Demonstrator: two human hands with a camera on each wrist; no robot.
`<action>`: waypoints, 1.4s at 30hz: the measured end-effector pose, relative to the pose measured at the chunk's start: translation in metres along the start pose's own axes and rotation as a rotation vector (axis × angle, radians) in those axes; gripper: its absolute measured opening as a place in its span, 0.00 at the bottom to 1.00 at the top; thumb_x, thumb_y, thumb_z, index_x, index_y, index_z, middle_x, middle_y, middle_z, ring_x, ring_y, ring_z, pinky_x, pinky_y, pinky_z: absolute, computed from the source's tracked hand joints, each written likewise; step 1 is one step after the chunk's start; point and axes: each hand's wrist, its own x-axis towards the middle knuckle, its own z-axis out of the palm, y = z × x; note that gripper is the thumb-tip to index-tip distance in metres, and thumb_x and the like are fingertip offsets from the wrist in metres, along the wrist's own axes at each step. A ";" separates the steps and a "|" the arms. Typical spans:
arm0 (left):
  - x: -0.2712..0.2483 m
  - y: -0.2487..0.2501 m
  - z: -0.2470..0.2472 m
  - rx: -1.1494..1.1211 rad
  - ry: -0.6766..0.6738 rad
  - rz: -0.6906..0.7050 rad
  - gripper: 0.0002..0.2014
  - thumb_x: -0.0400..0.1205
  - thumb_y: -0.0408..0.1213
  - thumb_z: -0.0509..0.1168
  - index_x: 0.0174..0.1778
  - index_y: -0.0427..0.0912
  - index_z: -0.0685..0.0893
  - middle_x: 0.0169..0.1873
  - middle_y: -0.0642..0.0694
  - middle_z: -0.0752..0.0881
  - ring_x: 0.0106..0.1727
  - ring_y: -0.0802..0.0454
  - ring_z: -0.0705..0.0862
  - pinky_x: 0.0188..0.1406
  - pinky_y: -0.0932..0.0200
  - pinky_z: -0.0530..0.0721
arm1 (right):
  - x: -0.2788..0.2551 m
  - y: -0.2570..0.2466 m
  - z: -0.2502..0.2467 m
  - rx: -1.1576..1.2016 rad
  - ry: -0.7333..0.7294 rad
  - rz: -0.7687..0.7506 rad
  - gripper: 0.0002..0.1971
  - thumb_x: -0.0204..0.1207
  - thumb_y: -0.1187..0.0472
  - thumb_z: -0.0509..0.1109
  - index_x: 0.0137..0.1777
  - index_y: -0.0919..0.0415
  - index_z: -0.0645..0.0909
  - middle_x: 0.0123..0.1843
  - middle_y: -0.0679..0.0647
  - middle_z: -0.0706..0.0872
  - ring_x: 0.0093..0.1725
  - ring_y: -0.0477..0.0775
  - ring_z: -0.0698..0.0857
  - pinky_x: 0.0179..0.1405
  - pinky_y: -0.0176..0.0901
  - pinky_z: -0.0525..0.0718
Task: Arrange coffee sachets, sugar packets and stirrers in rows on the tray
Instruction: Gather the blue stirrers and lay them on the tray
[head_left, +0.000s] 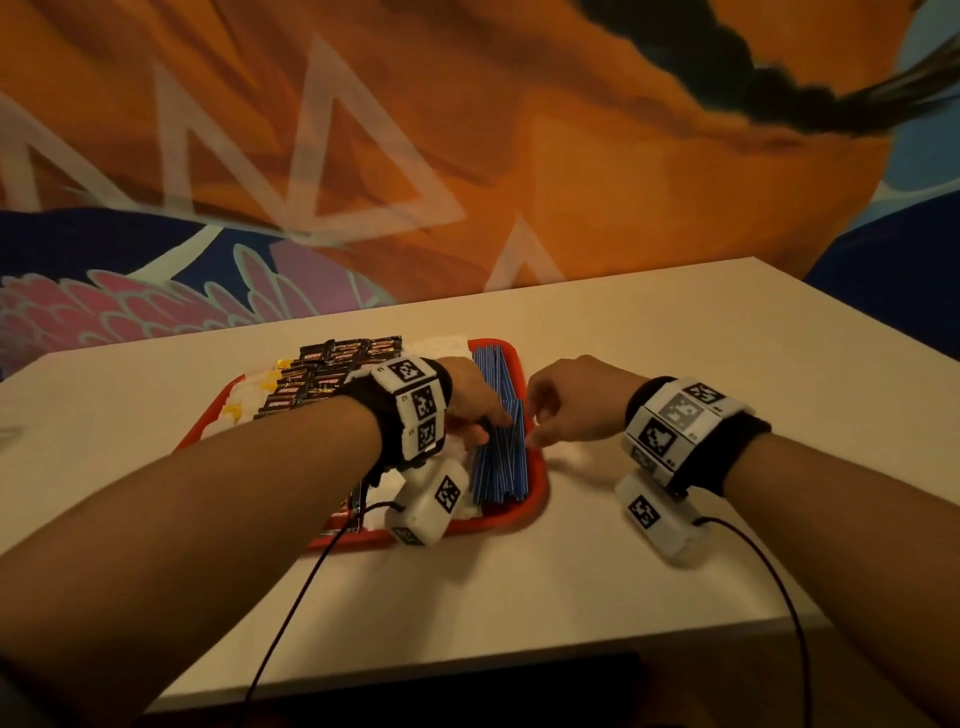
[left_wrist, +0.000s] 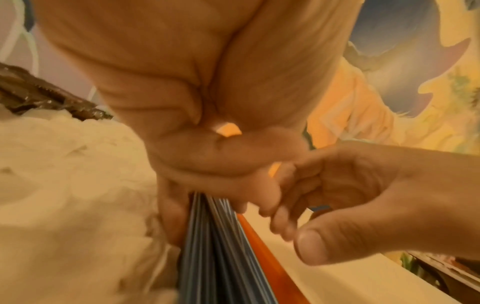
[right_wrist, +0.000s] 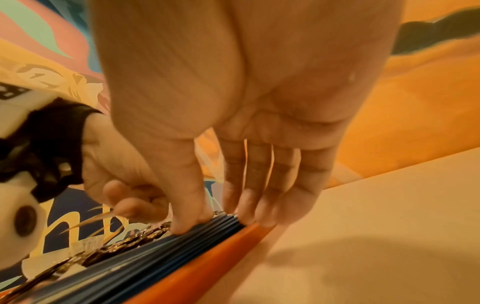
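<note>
A red tray lies on the white table. It holds dark coffee sachets at the back left, white sugar packets beside them and a row of blue stirrers along its right side. My left hand reaches over the tray and grips a bundle of the stirrers between thumb and fingers. My right hand sits at the tray's right rim, its loosely bent fingertips touching the side of the stirrers. Its thumb hangs free over the table.
A painted orange, blue and pink wall rises just behind the table's far edge. Bare tabletop spreads in front of and to the right of the tray. Black cables hang from both wrist cameras over the near edge.
</note>
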 end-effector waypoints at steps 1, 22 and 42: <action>-0.001 0.000 -0.001 0.012 0.020 0.022 0.13 0.80 0.38 0.75 0.54 0.36 0.82 0.48 0.38 0.91 0.37 0.49 0.88 0.57 0.52 0.90 | 0.000 -0.001 0.001 -0.001 0.009 -0.017 0.23 0.69 0.44 0.80 0.61 0.52 0.83 0.54 0.46 0.87 0.55 0.48 0.85 0.54 0.42 0.83; -0.031 -0.032 0.004 0.637 0.159 0.604 0.19 0.78 0.47 0.75 0.62 0.43 0.86 0.55 0.46 0.88 0.55 0.49 0.84 0.52 0.56 0.83 | -0.003 -0.027 0.005 -0.105 -0.084 -0.138 0.35 0.62 0.42 0.84 0.69 0.49 0.78 0.65 0.45 0.83 0.63 0.50 0.81 0.61 0.42 0.80; 0.028 0.002 -0.026 0.992 0.183 0.519 0.29 0.84 0.27 0.63 0.83 0.47 0.69 0.78 0.42 0.74 0.78 0.42 0.73 0.75 0.51 0.72 | 0.005 -0.014 -0.009 -0.243 -0.064 -0.057 0.33 0.72 0.44 0.78 0.77 0.49 0.74 0.75 0.50 0.77 0.73 0.53 0.76 0.69 0.46 0.74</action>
